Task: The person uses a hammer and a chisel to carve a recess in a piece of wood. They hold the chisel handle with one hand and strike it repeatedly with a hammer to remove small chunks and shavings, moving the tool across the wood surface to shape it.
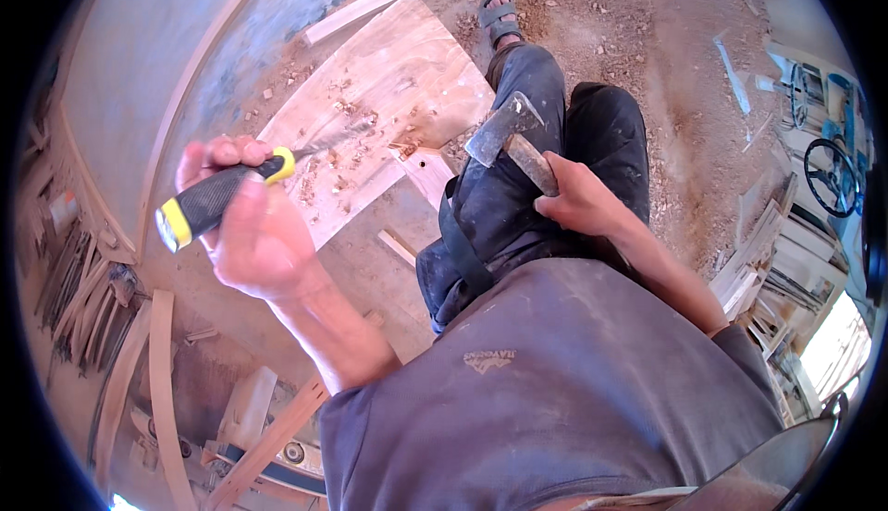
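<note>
Holding a chisel by its black-and-yellow handle, the left hand has its grip clamped tight, the blade hanging above the chip-strewn wooden board that lies on the dirt floor just ahead of the person's knees. Over on the other side, the right hand's grip is closed around the wooden handle of a hatchet, head up, resting over the thigh. Looks like a pause between chopping cuts, I'd say; going on would call for setting the chisel edge on the board's notch and striking its handle squarely.
</note>
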Tool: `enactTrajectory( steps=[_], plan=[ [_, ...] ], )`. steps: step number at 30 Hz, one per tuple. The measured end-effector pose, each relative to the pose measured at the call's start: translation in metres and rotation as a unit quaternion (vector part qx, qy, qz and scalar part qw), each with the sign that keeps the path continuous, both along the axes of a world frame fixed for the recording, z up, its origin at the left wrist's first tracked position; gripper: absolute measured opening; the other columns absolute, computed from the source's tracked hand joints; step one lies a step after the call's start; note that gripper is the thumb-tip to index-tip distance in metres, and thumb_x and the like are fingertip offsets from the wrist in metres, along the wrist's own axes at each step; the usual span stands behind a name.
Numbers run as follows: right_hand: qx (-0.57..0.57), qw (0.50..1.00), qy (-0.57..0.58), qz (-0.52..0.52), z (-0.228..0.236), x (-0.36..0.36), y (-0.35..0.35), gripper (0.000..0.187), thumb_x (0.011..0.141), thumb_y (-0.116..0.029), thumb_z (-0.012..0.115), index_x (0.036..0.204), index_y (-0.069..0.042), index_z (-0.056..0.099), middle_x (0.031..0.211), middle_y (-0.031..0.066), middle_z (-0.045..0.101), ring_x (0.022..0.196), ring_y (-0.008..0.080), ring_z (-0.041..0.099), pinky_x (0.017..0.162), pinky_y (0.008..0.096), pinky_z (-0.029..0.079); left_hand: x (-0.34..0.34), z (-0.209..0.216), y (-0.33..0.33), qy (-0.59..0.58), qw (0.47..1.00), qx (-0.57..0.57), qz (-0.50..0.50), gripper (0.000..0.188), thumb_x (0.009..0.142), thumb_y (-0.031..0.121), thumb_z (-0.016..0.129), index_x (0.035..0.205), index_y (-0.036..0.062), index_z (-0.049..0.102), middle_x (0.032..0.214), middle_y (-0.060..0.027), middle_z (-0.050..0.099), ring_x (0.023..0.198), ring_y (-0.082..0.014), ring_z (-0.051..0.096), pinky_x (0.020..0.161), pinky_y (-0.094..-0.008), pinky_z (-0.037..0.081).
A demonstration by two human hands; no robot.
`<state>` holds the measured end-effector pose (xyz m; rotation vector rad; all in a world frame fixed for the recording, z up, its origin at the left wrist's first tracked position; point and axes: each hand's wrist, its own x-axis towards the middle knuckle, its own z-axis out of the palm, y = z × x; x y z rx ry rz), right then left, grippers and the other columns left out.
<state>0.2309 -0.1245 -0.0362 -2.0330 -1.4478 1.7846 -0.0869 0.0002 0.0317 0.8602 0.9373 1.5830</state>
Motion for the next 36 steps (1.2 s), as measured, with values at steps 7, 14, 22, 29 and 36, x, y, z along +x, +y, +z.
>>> enactTrajectory(
  steps=[7, 14, 22, 29, 36],
  plan=[
    [-0.143, 0.983, 0.096, -0.061, 0.001, 0.005, 0.024, 0.028, 0.085, -0.007, 0.069, 0.106, 0.002, 0.055, 0.074, 0.0086, 0.061, 0.055, 0.0155, 0.060, 0.051, 0.0325, 0.050, 0.019, -0.036, -0.022, 0.140, 0.987, 0.025, -0.073, 0.030, 0.087, -0.006, 0.070, 0.112, 0.0096, 0.063, 0.102, -0.0075, 0.055, 0.093, -0.0210, 0.056, 0.078, -0.0406, 0.054],
    [-0.158, 0.977, 0.127, -0.074, -0.002, 0.009, 0.031, 0.029, 0.084, -0.005, 0.070, 0.108, 0.003, 0.056, 0.071, 0.0068, 0.060, 0.053, 0.0142, 0.058, 0.049, 0.0312, 0.048, 0.018, -0.062, -0.024, 0.038, 0.998, 0.008, -0.044, 0.025, 0.090, -0.009, 0.061, 0.104, 0.0115, 0.061, 0.089, -0.0095, 0.055, 0.073, -0.0205, 0.056, 0.064, -0.0381, 0.050],
    [-0.146, 0.984, 0.085, -0.063, -0.006, 0.010, 0.026, 0.029, 0.084, -0.007, 0.071, 0.107, 0.002, 0.057, 0.075, 0.0097, 0.061, 0.055, 0.0168, 0.060, 0.051, 0.0341, 0.049, 0.058, -0.069, -0.067, 0.226, 0.970, 0.092, -0.019, 0.018, 0.087, -0.008, 0.064, 0.098, 0.0053, 0.058, 0.084, -0.0120, 0.059, 0.071, -0.0214, 0.059, 0.064, -0.0379, 0.053],
    [-0.052, 0.999, -0.012, -0.010, 0.003, 0.006, 0.009, 0.038, 0.082, -0.009, 0.072, 0.115, 0.002, 0.057, 0.090, 0.0181, 0.066, 0.080, 0.0277, 0.066, 0.071, 0.0389, 0.052, 0.098, -0.060, -0.099, 0.316, 0.931, 0.172, -0.064, 0.021, 0.074, -0.010, 0.073, 0.076, 0.0017, 0.056, 0.070, -0.0117, 0.059, 0.059, -0.0259, 0.058, 0.055, -0.0358, 0.048],
    [0.017, 0.997, -0.071, 0.002, 0.030, -0.001, -0.004, 0.036, 0.081, -0.014, 0.072, 0.110, 0.002, 0.056, 0.094, 0.0301, 0.066, 0.096, 0.0486, 0.064, 0.082, 0.0476, 0.051, 0.100, -0.075, -0.093, 0.306, 0.926, 0.218, -0.028, 0.027, 0.068, -0.010, 0.075, 0.069, 0.0062, 0.053, 0.068, -0.0071, 0.057, 0.054, -0.0249, 0.058, 0.049, -0.0345, 0.047]
  ],
)
